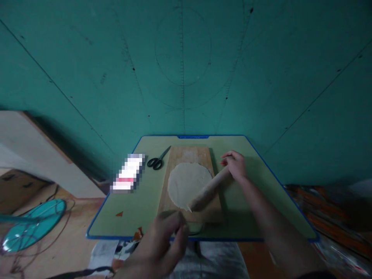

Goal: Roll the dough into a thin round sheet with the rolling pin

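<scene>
A round, flat sheet of dough point(188, 182) lies on a wooden board point(190, 155), its near edge slightly ragged. Across the dough's right edge slants a wooden rolling pin point(210, 190), its upper end in the grip of my right hand point(236, 166). The pin's lower end is free, over the board's near right part. In front of the board, closer to me, is my left hand point(170, 240), slightly blurred, with its fingers curled in. Whether it has anything in it is hidden.
Black-handled scissors point(157, 161) lie left of the board on the blue-edged table point(130, 217). A pixelated bright rectangle point(128, 173) is at the table's left edge. Small brown scraps point(138, 233) lie near the front edge. A green wall point(183, 97) rises behind; a turquoise round base point(35, 224) stands on the floor.
</scene>
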{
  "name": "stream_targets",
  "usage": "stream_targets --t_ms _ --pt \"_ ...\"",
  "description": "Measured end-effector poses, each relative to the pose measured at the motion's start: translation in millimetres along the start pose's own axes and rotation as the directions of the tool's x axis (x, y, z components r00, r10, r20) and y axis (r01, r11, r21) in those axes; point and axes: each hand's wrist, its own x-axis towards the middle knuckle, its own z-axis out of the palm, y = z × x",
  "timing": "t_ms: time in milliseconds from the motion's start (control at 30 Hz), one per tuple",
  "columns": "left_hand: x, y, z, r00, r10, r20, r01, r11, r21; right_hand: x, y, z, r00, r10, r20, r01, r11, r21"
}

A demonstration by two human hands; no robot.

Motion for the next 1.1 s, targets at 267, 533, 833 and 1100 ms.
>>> stream_targets --t_ms 267,533,833,1100 --pt "88.5 -25.2 38.6 0.992 0.126 0.018 -0.126 0.948 0.293 1.9 -4.4 -3.6 0.984 -0.059 -0.168 0.063 0.998 0.017" --pt "134.8 -31.6 65.3 0.995 -0.094 0.030 0.052 0.758 0.650 14.4 2.3 -13.1 0.989 -0.092 -0.113 0.081 0.992 -0.100" --pt "160.8 -30.5 94.1 0.961 -0.257 -0.102 0.246 0.626 0.740 21.6 1.4 -32.5 0.978 -0.201 0.055 0.205 0.889 -0.409" --pt "184.2 -49.9 90.0 0.977 -0.179 -0.114 0.204 0.640 0.741 22.6 9.0 -40.0 0.922 -0.310 0.231 0.386 0.700 -0.601"
